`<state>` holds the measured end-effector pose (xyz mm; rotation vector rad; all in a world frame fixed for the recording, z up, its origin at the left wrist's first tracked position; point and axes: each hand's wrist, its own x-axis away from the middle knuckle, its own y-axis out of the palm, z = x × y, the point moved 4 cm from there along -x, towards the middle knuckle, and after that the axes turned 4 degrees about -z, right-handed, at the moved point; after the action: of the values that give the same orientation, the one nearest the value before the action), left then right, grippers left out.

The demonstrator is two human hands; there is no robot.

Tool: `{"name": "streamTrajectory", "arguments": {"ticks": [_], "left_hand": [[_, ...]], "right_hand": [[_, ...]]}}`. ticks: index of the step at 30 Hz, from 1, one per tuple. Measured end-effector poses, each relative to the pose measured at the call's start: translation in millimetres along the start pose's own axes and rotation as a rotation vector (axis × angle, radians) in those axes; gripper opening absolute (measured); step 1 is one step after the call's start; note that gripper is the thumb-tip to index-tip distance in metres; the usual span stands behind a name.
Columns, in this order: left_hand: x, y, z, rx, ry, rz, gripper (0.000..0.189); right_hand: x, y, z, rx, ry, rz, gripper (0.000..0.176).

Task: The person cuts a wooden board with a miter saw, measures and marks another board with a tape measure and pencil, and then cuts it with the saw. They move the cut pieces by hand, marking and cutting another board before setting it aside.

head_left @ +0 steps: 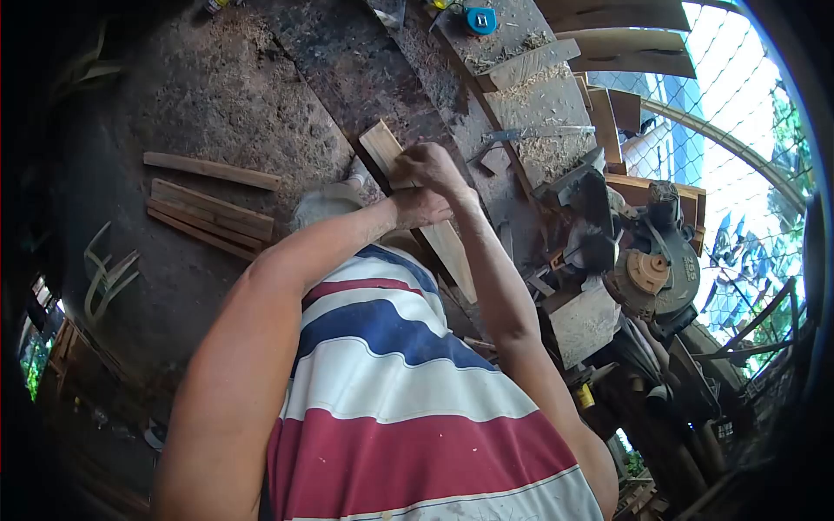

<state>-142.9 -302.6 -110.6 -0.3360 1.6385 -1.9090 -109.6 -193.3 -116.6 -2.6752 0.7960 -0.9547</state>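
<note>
Board: a pale wooden board (446, 250) is set aslant in front of the striped shirt (391, 391), its far end turned left and its near end turned right.
Right hand: the right hand (427, 165) is bent over the board with its fingers curled; whether the board is pinched by them cannot be told.
Left hand: the left hand (423, 207) is laid across the board, just on the near side of the right hand; how far its fingers are closed cannot be told.
Floor strips: several wooden strips (213, 208) are laid side by side on the floor (226, 104), left of the hands.
Bench: on the bench (532, 106), at the far right, a blue tape measure (480, 21), a wooden offcut (532, 66) and a metal blade (543, 133) are scattered among shavings.
Saw: to the right of the right forearm, a power saw (656, 273) is seen, its parts dusted.
</note>
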Motion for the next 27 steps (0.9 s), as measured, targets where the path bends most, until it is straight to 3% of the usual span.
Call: {"name": "streamTrajectory", "arguments": {"ticks": [1,2,5,6,7,8,9,11,13,14,15,18,19,20,23,24,27], "left_hand": [[2,-5,2,-0.084,-0.011,0.096,0.022],[4,7,7,-0.021,-0.030,-0.103,0.029],[3,4,3,0.019,-0.022,0.113,0.021],[1,9,2,0.059,-0.017,0.025,0.018],[1,15,2,0.100,-0.012,-0.065,0.015],[2,20,5,0.147,-0.005,-0.157,0.013],[3,19,8,0.146,-0.012,-0.116,0.011],[3,16,4,0.133,-0.010,-0.027,0.008],[1,11,3,0.119,-0.030,0.090,0.009],[2,7,1,0.088,-0.039,0.177,0.008],[2,3,-1,0.058,-0.048,0.265,0.008],[2,10,1,0.187,-0.015,0.034,0.007],[1,12,0,0.219,0.010,-0.041,0.007],[1,15,1,0.248,0.029,-0.145,0.015],[0,3,-3,0.287,0.047,-0.066,0.025],[1,-2,-3,0.270,0.064,-0.049,0.035],[-2,6,-2,0.239,0.090,-0.162,0.033]], "right_hand": [[-4,12,-6,0.070,0.046,-0.054,0.029],[-7,18,-10,0.235,0.128,-0.079,0.029],[-4,-1,1,0.149,-0.072,0.027,0.030],[-14,-7,14,0.405,-0.167,0.069,0.032],[-7,-33,-3,0.316,0.086,0.176,0.032],[-5,-50,-12,0.351,0.130,0.197,0.033],[-4,-58,-11,0.383,0.179,0.219,0.033],[1,-48,-33,0.036,0.111,0.039,0.033],[-5,-8,-23,-0.063,0.047,-0.096,0.029],[-10,10,-8,0.075,-0.047,-0.070,0.030],[-12,5,-4,0.113,-0.010,-0.017,0.029],[0,-31,1,0.295,0.063,0.235,0.026],[6,-52,3,0.575,0.081,0.403,0.030],[14,-76,12,0.380,0.157,0.434,0.032],[36,-149,38,-0.240,0.337,0.569,0.046],[33,-171,51,-0.140,0.374,0.617,0.049],[-4,-222,107,0.006,0.495,0.684,0.053]]}}
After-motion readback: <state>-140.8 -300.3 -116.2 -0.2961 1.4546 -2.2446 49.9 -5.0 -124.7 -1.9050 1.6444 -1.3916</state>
